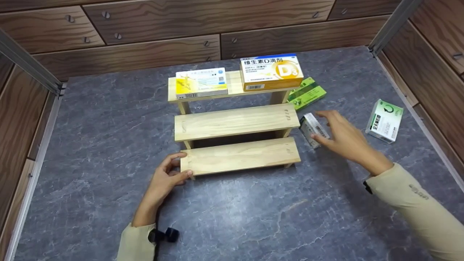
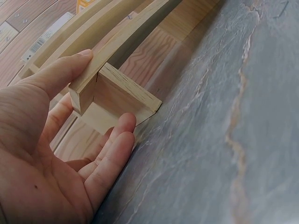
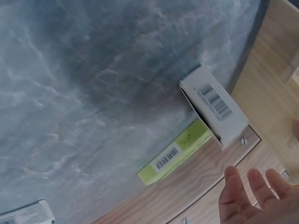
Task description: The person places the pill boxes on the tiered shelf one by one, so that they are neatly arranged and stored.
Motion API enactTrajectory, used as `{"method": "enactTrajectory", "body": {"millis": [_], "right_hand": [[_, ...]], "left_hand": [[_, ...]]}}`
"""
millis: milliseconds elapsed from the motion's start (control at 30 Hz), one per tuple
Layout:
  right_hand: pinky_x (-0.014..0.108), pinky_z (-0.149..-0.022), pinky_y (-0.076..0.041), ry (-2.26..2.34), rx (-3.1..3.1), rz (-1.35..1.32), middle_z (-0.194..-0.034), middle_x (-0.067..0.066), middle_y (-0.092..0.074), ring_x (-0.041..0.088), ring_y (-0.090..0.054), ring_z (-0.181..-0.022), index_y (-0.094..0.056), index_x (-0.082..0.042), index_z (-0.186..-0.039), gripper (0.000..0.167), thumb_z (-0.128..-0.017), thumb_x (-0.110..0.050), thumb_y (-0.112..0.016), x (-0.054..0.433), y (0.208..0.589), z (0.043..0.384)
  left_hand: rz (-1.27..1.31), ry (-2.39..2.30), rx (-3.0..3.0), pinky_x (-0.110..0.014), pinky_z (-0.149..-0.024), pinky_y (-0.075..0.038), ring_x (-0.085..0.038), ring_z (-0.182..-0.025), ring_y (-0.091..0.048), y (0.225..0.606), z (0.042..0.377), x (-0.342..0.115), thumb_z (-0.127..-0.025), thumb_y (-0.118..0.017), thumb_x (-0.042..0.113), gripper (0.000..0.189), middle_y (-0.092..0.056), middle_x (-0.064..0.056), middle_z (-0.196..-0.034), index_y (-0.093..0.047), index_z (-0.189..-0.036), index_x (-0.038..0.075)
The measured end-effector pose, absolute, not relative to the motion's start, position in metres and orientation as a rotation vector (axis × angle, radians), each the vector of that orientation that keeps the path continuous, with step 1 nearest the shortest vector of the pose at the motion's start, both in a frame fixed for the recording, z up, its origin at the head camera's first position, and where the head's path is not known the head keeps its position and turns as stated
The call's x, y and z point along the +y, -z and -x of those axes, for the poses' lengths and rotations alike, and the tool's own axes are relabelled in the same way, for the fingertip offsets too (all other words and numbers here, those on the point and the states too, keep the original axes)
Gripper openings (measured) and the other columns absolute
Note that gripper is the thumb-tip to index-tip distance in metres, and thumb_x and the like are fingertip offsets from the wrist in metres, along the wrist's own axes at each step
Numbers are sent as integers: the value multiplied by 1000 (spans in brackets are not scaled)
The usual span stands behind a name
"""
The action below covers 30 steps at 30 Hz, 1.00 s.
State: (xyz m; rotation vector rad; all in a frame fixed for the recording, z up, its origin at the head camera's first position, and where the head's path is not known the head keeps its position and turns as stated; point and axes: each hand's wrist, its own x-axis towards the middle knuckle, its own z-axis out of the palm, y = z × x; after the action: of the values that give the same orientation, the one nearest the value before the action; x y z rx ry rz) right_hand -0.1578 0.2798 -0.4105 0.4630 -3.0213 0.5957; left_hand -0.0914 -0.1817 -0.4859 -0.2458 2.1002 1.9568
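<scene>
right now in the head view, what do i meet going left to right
Left hand, yellow-and-white box, orange-and-white D3 box, small white box, right hand, white-and-green box.

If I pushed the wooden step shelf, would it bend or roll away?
The wooden step shelf is probably stiff, since it looks like solid wood. It shouldn't roll: its legs are blocky, with no visible wheels. A hard push might slide the yellow box or orange box off its top step, which shows no rim.
</scene>
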Motion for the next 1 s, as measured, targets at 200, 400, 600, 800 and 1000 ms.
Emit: {"method": "enactTrajectory", "body": {"millis": [200,400,600,800,1000], "right_hand": [[50,-68,-47,-544,-3079,-456,-117,21,-55,34,-56,-91,-45,-2,-135,61,-86,-25,-73,284,424,153],[56,-77,-48,-566,-3124,-444,-123,24,-52,39,-56,-102,-43,-1,-135,63,-85,-22,-73,288,428,152],[62,-89,-43,-612,-3157,-405,-131,27,-46,45,-50,-114,-40,2,-138,68,-84,-21,-74,294,431,156],[67,-98,-35,-670,-3245,-283,-137,34,-38,53,-42,-122,-30,6,-144,81,-84,-28,-74,300,436,164],[67,-97,-35,-706,-3283,-163,-135,37,-37,54,-42,-118,-25,8,-146,90,-83,-33,-74,300,437,170]], "left_hand": [[245,-1935,2116,-25,-63,-52,-16,-73,-64,485,92,-182,-81,-77,6,55,-59,-12,-109,-56,-131,16],[242,-1940,2115,-25,-63,-52,-16,-72,-64,486,92,-182,-81,-77,5,55,-60,-12,-108,-56,-131,15],[249,-1937,2119,-25,-63,-52,-15,-71,-63,486,92,-183,-81,-76,5,55,-59,-12,-106,-56,-131,15],[254,-1933,2125,-26,-63,-53,-16,-73,-65,485,92,-182,-80,-77,6,55,-60,-12,-106,-56,-130,16],[253,-1934,2115,-28,-66,-54,-17,-76,-66,486,92,-182,-80,-78,7,55,-60,-13,-107,-57,-130,17]]}}
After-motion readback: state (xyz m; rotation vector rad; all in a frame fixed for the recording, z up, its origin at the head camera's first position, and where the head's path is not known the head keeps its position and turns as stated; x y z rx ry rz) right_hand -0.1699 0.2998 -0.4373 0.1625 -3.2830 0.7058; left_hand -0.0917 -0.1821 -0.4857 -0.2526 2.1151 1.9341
